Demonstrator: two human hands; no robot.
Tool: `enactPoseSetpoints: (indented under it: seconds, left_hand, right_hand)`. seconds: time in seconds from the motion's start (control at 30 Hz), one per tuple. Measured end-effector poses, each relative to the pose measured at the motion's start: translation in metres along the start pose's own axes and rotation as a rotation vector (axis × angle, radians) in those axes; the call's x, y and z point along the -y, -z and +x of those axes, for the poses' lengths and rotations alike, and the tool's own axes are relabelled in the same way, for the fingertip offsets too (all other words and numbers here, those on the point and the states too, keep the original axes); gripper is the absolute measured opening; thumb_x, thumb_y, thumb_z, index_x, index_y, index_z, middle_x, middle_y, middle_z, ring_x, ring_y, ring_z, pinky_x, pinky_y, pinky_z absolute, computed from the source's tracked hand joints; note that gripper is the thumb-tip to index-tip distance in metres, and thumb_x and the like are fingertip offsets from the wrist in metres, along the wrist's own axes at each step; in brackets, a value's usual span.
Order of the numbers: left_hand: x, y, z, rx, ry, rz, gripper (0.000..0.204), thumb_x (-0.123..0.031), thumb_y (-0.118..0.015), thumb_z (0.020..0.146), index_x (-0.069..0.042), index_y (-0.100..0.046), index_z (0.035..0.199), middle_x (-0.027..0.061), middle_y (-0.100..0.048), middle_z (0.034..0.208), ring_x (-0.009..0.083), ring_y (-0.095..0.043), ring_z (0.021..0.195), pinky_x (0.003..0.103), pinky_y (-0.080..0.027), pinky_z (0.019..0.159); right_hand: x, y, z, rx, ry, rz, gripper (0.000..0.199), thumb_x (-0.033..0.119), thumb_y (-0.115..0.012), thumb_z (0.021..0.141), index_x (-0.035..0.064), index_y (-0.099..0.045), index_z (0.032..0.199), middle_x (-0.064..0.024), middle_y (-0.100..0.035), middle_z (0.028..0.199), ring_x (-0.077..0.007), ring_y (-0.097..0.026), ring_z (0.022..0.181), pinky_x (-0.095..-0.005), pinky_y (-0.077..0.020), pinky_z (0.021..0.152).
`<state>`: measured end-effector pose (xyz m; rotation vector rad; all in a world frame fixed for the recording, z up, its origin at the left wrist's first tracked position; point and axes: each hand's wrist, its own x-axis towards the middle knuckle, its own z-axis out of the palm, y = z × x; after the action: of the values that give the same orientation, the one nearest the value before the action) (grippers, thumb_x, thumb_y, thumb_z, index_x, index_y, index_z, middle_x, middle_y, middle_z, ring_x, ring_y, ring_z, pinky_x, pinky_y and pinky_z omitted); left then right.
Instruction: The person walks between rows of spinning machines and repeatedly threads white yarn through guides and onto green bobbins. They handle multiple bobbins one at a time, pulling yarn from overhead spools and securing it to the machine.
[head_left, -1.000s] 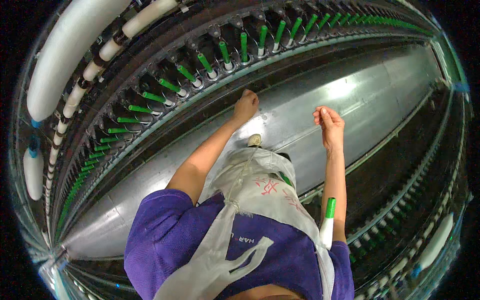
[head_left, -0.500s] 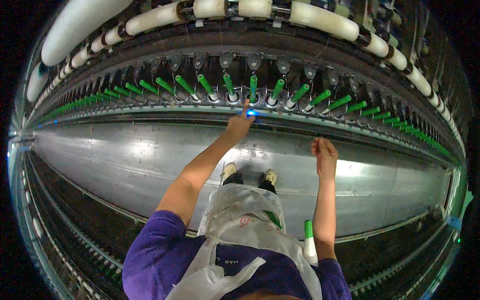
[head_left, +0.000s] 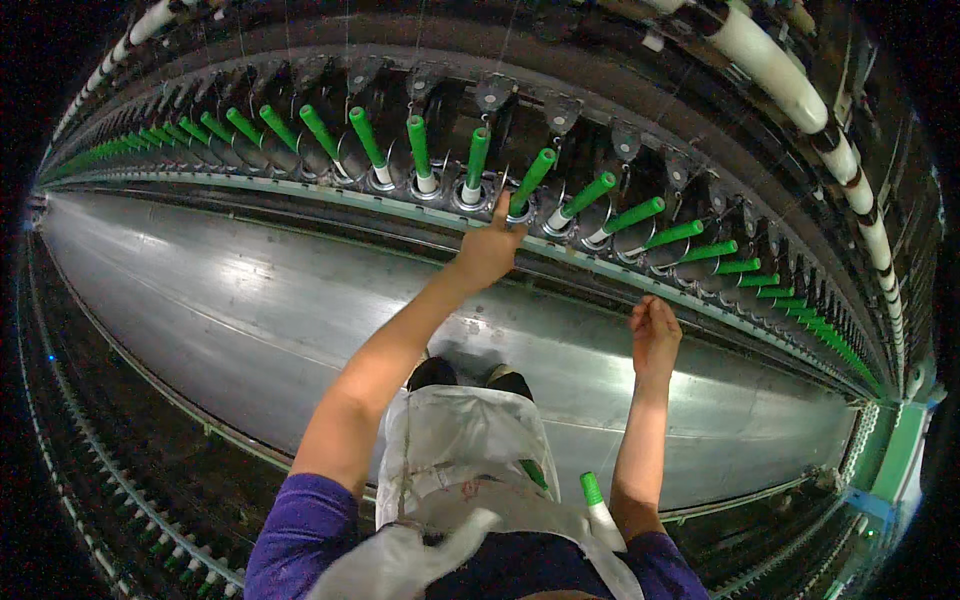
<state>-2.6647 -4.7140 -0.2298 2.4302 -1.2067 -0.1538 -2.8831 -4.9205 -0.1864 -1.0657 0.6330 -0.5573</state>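
Observation:
A long row of green bobbins [head_left: 420, 145] stands on spindles along a spinning frame's rail. My left hand [head_left: 488, 250] reaches up to that rail, its fingertips touching the base of one tilted green bobbin [head_left: 530, 180]. Nothing shows in its grasp. My right hand [head_left: 655, 335] hangs lower and to the right, below the rail, with the fingers curled together; I see nothing in it. A white cloth pouch [head_left: 460, 450] hangs at my waist, and a green-tipped white bobbin [head_left: 597, 500] sticks out beside my right elbow.
Large white roving packages [head_left: 770, 70] run along the top of the frame. A shiny grey floor strip [head_left: 200, 300] lies between this frame and another row of spindles [head_left: 120, 500] at the lower left. My dark shoes [head_left: 432, 373] show below.
The view has swung along the frame. My left hand stays at the rail, now on the base of a green bobbin; my right hand has dropped slightly lower to the right.

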Motion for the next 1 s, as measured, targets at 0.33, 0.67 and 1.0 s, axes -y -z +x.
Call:
enactPoseSetpoints:
  seconds: [0.33, 0.67, 1.0]
  left_hand:
    - [-0.011, -0.01, -0.019, -0.153, -0.13, 0.336, 0.019, -0.011, -0.057, 0.073, -0.011, -0.058, 0.093, 0.0298, -0.04, 0.126, 0.0244, -0.062, 0.057, 0.034, -0.05, 0.05]
    - [-0.037, 0.013, 0.044, 0.309, -0.172, 0.742, 0.055, -0.012, -0.063, 0.066, 0.01, -0.052, 0.116, 0.029, -0.043, 0.125, 0.0238, -0.061, 0.068, 0.037, -0.047, 0.044]
    - [0.016, 0.015, -0.017, 0.219, -0.249, 0.32, 0.028, -0.003, -0.054, 0.073, -0.009, -0.053, 0.101, 0.016, -0.017, 0.145, 0.0271, -0.061, 0.056, 0.037, -0.052, 0.046]
  right_hand:
    - [0.006, -0.005, 0.003, 0.058, -0.004, -0.014, 0.016, 0.015, -0.057, 0.087, 0.0001, -0.06, 0.091, -0.0059, -0.061, 0.079, -0.0112, -0.053, 0.064, -0.0231, -0.0426, 0.056]
    - [0.011, -0.008, 0.004, 0.008, -0.054, -0.026, 0.016, 0.015, -0.057, 0.087, 0.001, -0.062, 0.093, -0.006, -0.063, 0.083, -0.0123, -0.054, 0.069, -0.0243, -0.0424, 0.059]
    - [0.025, 0.007, 0.006, 0.048, -0.14, 0.117, 0.017, 0.017, -0.06, 0.085, 0.0016, -0.063, 0.092, -0.006, -0.062, 0.08, -0.0134, -0.057, 0.068, -0.0243, -0.0441, 0.057]
